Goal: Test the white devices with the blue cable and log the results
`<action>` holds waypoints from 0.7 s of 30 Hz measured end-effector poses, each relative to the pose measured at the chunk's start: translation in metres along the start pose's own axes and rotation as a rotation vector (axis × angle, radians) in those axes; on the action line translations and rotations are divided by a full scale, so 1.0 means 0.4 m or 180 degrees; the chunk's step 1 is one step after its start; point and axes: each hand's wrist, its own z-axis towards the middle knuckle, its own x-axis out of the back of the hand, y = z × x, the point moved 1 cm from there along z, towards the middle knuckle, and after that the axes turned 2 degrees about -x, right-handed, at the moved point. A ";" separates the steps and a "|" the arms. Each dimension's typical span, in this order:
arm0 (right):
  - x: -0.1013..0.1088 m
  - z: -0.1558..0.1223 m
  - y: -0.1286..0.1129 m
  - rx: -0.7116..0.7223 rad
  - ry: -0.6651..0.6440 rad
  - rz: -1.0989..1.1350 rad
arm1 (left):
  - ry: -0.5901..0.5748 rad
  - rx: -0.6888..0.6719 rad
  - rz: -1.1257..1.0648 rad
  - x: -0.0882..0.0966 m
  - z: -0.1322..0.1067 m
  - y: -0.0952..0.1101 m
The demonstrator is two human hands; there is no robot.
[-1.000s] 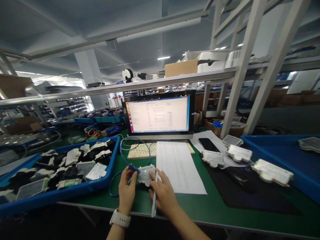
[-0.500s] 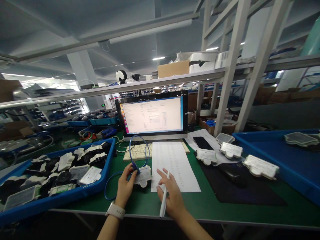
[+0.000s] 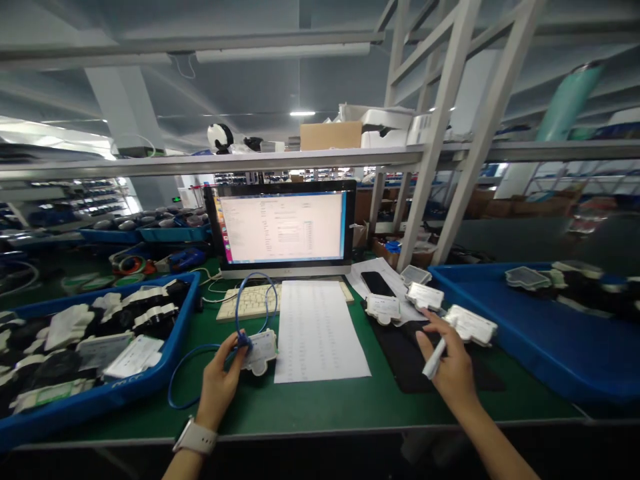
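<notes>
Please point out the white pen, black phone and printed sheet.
White pen (image 3: 433, 361): head view, on its exposed barrel.
Black phone (image 3: 378, 285): head view, on its dark upper face.
Printed sheet (image 3: 321, 333): head view, mid-page.

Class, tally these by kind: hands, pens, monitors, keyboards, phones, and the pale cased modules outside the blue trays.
Hands: 2
Pen: 1
Monitor: 1
Keyboard: 1
Phone: 1
Pale cased modules: 5
Total: 11
</notes>
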 end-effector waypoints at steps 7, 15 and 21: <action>0.029 -0.009 0.169 0.0230 -0.0851 -0.1104 | 0.0172 -0.0187 0.0022 -0.007 -0.015 -0.032; -0.031 -0.045 0.273 0.0691 -0.0804 -0.1237 | 0.0138 -0.0437 0.0186 -0.009 -0.024 -0.024; -0.033 -0.042 0.303 0.0729 -0.1189 -0.1268 | 0.0115 -0.0585 0.0328 -0.008 -0.027 -0.016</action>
